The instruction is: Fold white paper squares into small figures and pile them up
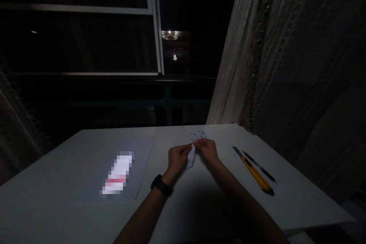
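Over the middle of the white table, my left hand [177, 158] and my right hand [207, 150] meet with their fingertips together. Between them is a small folded piece of white paper [191, 157], pinched at its upper end by both hands. Its lower part hangs down to a slanted edge. Just beyond my fingers lie several small white paper pieces [201, 133] with dark marks, partly covered by my right hand. A dark watch [161, 185] is on my left wrist.
On the right of the table [220, 213] lie a yellow utility knife [257, 174] and a dark pen [259, 166]. Sheets of paper [144, 164] lie at left, with a bright blurred rectangle on them. A curtain [228, 68] hangs at the table's far right, before a dark window.
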A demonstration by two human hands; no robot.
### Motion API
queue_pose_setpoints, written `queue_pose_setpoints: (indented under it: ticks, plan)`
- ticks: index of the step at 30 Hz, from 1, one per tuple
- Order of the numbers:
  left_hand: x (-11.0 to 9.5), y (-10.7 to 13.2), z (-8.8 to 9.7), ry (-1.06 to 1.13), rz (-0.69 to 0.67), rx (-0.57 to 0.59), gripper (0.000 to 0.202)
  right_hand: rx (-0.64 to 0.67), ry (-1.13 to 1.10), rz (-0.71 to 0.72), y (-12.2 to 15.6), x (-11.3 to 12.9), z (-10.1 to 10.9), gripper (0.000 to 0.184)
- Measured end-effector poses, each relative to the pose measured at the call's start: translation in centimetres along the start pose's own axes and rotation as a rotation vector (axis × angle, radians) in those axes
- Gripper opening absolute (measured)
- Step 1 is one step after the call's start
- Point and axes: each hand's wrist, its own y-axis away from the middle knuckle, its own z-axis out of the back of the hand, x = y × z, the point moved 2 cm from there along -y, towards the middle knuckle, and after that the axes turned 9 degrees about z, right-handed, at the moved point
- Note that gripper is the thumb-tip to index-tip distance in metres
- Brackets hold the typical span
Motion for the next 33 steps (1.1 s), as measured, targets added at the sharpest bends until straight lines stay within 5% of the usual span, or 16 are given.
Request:
queue_pose_setpoints:
  ticks: [9,13,17,33]
  plan:
    - [-0.5,0.2,0.0,0.004,0.041,0.046,0.02,-0.017,-0.018,-0.016,-0.2,0.7,0.3,0.024]
    - [-0.4,0.2,0.2,-0.009,0.033,-0.025,0.022,0.078,-0.019,-0.013,0.2,0.4,-0.3,0.027]
    - [-0.1,0.0,0.6,-0.02,0.08,-0.083,0.022,0.158,0.19,0.037,0.9,0.2,-1.1,0.03]
    - [-0.7,0.4,0.8,-0.136,0.057,-0.111,0.022,0.139,0.746,0.199,1.8,1.8,-1.3,0.027]
